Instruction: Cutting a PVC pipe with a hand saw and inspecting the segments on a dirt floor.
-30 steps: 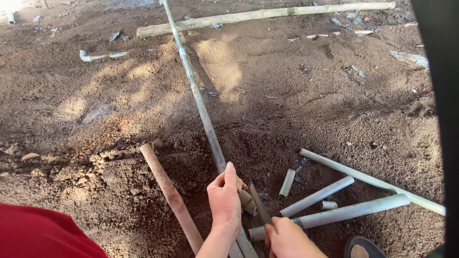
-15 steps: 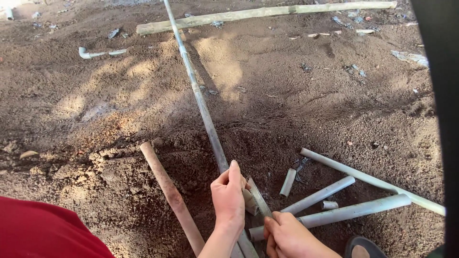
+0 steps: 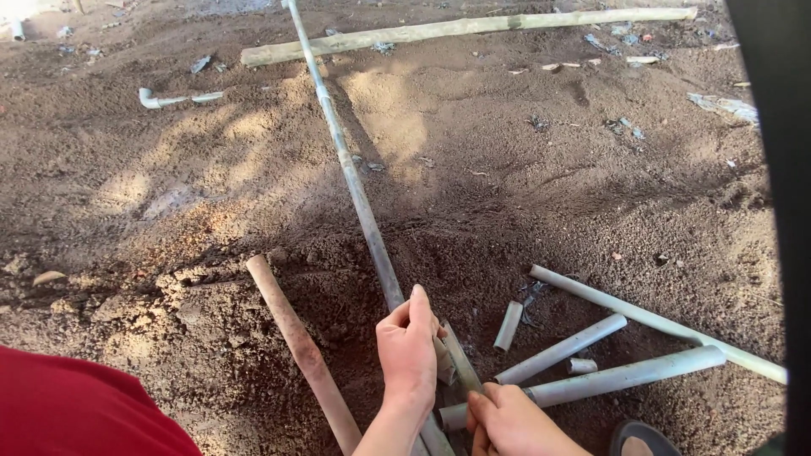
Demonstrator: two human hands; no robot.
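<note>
1. Long grey pipe (image 3: 355,190) lies on loose brown soil (image 3: 524,194), running from the far edge down to the hands.
2. Left hand (image 3: 408,355) is wrapped around the pipe's near end; right hand (image 3: 507,422), just right of it, is pinching a short pipe piece (image 3: 460,359).
3. Progress: joint looks unfinished, and cut grey offcuts (image 3: 562,348) lie unused right of the pipe.
4. Rusty brown rod (image 3: 300,346) left of the pipe; pale pole (image 3: 473,27) across its far end.

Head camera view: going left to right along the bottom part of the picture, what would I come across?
Red cloth → brown wooden handle → left hand on the long grey pipe → right hand → small pipe stub → thick grey pipe → dark shoe tip.
</note>
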